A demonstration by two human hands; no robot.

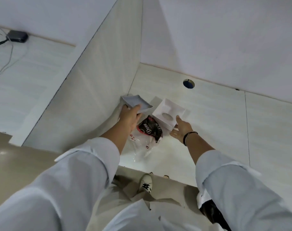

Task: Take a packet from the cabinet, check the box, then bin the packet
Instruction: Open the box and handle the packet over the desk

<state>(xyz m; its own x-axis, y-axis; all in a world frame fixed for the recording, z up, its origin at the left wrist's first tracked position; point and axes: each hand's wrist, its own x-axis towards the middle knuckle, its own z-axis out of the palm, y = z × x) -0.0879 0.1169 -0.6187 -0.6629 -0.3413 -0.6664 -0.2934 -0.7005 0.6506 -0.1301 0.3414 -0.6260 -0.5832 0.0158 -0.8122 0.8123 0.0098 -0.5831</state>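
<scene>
left hand grips lid, right hand holds box, half hiding packet

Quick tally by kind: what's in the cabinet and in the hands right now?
Box lids: 1, grey lid in the left hand
Box bases: 1, white box in the right hand
Packets: 1, dark packet
Plastic bags: 1, clear bag
Total: 4

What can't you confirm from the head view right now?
- Box base: anything beneath its white insert is hidden.
- Packet: upper part covered by left hand and box base; small print too small.
- Lid: near edge hidden by the left hand.
- Bin: not in view.
</scene>
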